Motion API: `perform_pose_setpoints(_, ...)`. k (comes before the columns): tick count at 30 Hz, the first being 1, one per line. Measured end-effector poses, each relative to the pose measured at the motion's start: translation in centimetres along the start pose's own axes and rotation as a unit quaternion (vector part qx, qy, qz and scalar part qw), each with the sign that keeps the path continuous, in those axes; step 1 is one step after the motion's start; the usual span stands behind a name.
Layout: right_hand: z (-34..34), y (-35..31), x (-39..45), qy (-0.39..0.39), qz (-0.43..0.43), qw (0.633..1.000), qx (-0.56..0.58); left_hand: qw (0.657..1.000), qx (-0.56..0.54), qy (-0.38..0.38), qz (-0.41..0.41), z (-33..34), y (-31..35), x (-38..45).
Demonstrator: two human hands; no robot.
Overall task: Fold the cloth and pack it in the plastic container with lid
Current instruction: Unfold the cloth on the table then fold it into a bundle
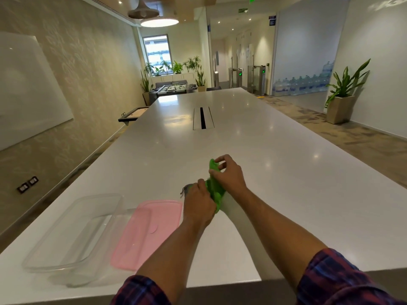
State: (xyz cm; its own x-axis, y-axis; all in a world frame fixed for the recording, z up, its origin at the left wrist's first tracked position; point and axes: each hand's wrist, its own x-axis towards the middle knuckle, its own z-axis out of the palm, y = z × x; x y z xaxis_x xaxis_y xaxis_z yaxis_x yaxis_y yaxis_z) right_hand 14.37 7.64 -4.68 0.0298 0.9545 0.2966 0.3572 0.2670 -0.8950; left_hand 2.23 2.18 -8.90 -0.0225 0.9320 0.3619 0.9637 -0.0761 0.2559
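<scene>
A bunched green cloth (214, 186) is held above the white table (286, 183), stretched between both hands. My left hand (198, 203) grips its lower end, with a grey edge of fabric showing beside the knuckles. My right hand (229, 175) pinches the upper end with thumb and fingers. The clear plastic container (74, 234) stands open and empty at the near left. Its pink lid (147, 232) lies flat on the table just right of the container, left of my left forearm.
The long white table has a cable slot (203, 118) in its middle and its near edge runs just below my forearms. A whiteboard (28, 89) hangs on the left wall. A potted plant (343, 95) stands on the floor at the right.
</scene>
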Motion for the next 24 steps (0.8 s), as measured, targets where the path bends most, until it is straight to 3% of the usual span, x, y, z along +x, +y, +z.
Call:
perform_pose_setpoints(3, 1.6, -1.5, -0.6, -0.086, -0.027, 0.996, 0.000, 0.964, -0.210, -0.024, -0.162, -1.7, -1.1, 1.2)
perform_pose_setpoints(6, 2.7, -1.7, -1.7, -0.165, -0.064, 0.983, -0.038, 0.875, -0.388, -0.040, -0.288, -3.6, -2.8, 2.5)
perform_pose_setpoints(8, 2.7, -1.2, -2.3, -0.209, -0.094, 0.970, -0.081, 0.831, -0.441, -0.039, -0.338, -4.4, -3.6, 2.9)
perform_pose_setpoints(10, 2.4, -0.5, -2.8, -0.244, -0.125, 0.953, -0.133, 0.845, -0.414, -0.059, -0.333, -4.7, -3.9, 3.0)
perform_pose_setpoints(17, 1.3, 2.5, -4.1, -0.272, -0.211, 0.907, -0.243, 0.957, -0.211, -0.072, -0.185, -3.9, -3.7, 2.7)
perform_pose_setpoints(22, 0.9, 3.2, -3.6, -0.337, -0.142, 0.910, -0.198, 0.995, -0.023, -0.024, -0.094, -2.8, -3.8, 2.1)
perform_pose_setpoints(24, 0.4, 3.1, -3.3, -0.380, -0.139, 0.894, -0.191, 0.998, 0.037, -0.017, -0.042, -2.6, -3.9, 2.3)
